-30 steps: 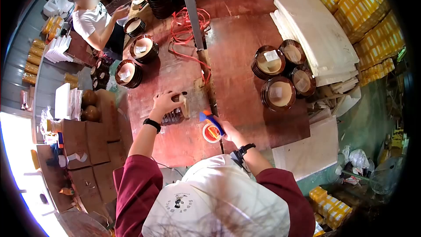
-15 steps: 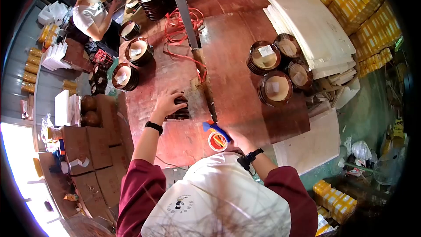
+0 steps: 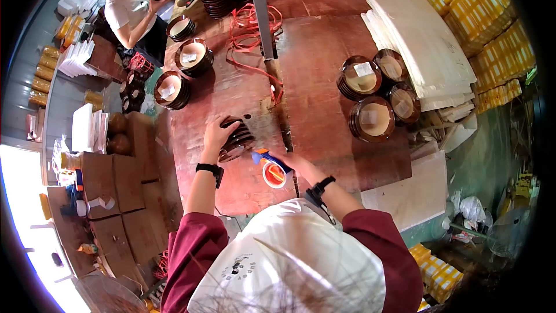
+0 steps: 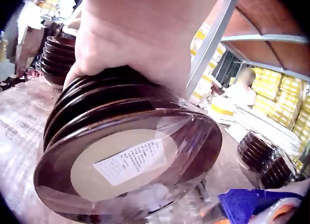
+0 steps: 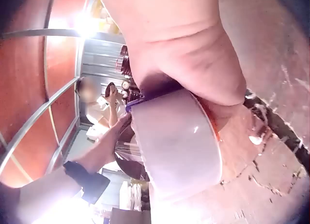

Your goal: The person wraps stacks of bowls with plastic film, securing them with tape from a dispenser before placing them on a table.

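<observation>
In the head view my left hand (image 3: 216, 137) grips a stack of dark brown dishes (image 3: 238, 139), tilted on its side over the red table (image 3: 220, 188). The left wrist view shows the front dish (image 4: 87, 200) with a paper label (image 4: 131, 163) on its pale centre and clear film wrapped over it; the fingertips are hidden behind the stack. My right hand (image 3: 296, 164) holds a blue and orange tape dispenser (image 3: 274, 162) just right of the stack. Up close, its wide tape roll (image 5: 179, 141) fills the middle of the right wrist view.
Stacks of brown bowls stand at the table's left (image 3: 172, 90) and right (image 3: 372, 119). Red strapping (image 3: 246, 32) lies near a metal post (image 3: 262, 11). White foam sheets (image 3: 420, 46) lie at the right edge. Another person (image 3: 130, 17) stands at the far left, holding a dish.
The stack has been turned so that its labelled face points toward me, with my left hand now at its left side. The dispenser has come closer to the stack.
</observation>
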`<state>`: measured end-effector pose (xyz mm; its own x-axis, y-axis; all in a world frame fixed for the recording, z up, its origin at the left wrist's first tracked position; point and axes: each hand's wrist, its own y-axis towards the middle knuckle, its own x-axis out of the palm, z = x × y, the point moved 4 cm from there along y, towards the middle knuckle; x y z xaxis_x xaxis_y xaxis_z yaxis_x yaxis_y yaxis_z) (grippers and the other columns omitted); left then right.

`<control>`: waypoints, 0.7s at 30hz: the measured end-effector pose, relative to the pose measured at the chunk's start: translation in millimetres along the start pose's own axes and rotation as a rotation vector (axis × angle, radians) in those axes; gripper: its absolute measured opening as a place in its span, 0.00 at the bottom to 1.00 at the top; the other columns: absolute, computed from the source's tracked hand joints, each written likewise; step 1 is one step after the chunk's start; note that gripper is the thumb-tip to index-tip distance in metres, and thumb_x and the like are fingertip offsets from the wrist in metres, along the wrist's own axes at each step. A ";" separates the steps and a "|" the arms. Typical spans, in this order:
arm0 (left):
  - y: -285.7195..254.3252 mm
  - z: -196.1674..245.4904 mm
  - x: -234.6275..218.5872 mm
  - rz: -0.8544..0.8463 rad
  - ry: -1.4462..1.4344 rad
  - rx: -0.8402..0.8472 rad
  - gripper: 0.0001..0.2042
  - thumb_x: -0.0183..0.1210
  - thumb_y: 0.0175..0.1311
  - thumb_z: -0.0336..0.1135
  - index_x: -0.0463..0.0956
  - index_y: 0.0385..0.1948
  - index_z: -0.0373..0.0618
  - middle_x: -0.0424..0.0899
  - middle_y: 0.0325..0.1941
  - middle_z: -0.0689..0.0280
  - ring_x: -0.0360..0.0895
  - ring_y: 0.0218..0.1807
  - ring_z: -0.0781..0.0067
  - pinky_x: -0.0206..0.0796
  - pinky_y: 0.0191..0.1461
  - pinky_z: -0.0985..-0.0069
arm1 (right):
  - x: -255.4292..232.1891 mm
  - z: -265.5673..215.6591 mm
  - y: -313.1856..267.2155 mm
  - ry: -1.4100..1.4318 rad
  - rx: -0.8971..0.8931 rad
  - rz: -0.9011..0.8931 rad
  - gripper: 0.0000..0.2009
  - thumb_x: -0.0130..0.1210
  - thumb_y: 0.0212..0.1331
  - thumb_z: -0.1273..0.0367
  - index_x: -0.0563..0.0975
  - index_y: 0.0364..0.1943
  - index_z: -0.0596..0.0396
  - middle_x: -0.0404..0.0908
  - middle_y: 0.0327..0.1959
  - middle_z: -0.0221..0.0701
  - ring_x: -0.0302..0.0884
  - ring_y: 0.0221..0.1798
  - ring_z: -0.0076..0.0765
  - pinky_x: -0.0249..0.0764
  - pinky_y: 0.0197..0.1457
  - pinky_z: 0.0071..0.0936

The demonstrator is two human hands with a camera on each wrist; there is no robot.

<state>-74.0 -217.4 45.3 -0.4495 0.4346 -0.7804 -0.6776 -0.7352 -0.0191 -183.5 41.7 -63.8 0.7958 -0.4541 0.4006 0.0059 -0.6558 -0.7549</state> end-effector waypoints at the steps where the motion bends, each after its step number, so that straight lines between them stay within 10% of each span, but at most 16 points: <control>1: 0.5 -1.2 0.4 0.023 0.019 -0.007 0.22 0.68 0.57 0.52 0.85 0.47 0.46 0.87 0.49 0.56 0.83 0.53 0.53 0.72 0.58 0.63 | 4.8 -4.6 17.3 -0.072 -0.083 -0.116 0.25 0.63 0.65 0.48 0.82 0.49 0.57 0.87 0.40 0.28 0.83 0.37 0.23 0.81 0.40 0.25; 3: 1.9 -3.6 4.7 0.068 0.055 -0.018 0.21 0.68 0.57 0.52 0.86 0.46 0.48 0.87 0.49 0.56 0.83 0.53 0.53 0.73 0.58 0.63 | 21.3 -13.6 37.9 -0.214 -0.249 -0.348 0.25 0.63 0.64 0.49 0.81 0.51 0.57 0.86 0.38 0.26 0.81 0.35 0.22 0.78 0.38 0.24; 8: 4.5 -19.3 12.0 0.078 0.120 -0.062 0.25 0.67 0.56 0.59 0.86 0.48 0.52 0.85 0.53 0.61 0.80 0.57 0.53 0.72 0.61 0.62 | 72.9 -10.2 31.0 -0.727 -0.205 -0.093 0.33 0.60 0.60 0.38 0.83 0.20 0.58 0.75 0.18 0.26 0.67 0.18 0.26 0.60 0.23 0.32; 11: -8.0 -11.5 3.4 0.102 0.078 -0.198 0.25 0.66 0.57 0.60 0.85 0.51 0.54 0.84 0.56 0.61 0.78 0.60 0.54 0.70 0.63 0.61 | 81.3 -5.3 25.6 -0.546 -0.238 -0.259 0.34 0.59 0.58 0.36 0.84 0.22 0.59 0.77 0.19 0.28 0.69 0.20 0.26 0.62 0.24 0.32; 16: -6.6 -29.3 11.3 0.148 0.064 -0.213 0.27 0.65 0.58 0.62 0.84 0.53 0.56 0.80 0.61 0.61 0.74 0.65 0.51 0.68 0.67 0.58 | 33.7 -37.8 -7.7 -0.772 -0.315 -0.020 0.33 0.64 0.54 0.37 0.85 0.23 0.60 0.82 0.23 0.31 0.76 0.24 0.24 0.69 0.27 0.28; 21: -7.6 -35.6 11.9 0.137 0.048 -0.244 0.28 0.65 0.57 0.62 0.83 0.55 0.56 0.79 0.62 0.61 0.73 0.65 0.51 0.68 0.67 0.58 | 2.6 -73.8 -25.5 -1.144 -0.286 0.044 0.37 0.74 0.44 0.43 0.80 0.45 0.66 0.86 0.41 0.46 0.85 0.44 0.43 0.80 0.46 0.36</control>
<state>-53.4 -225.1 13.9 -0.4953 0.3018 -0.8146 -0.4501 -0.8912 -0.0566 -226.2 12.8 -5.2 0.8727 0.2296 -0.4310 -0.0555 -0.8302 -0.5547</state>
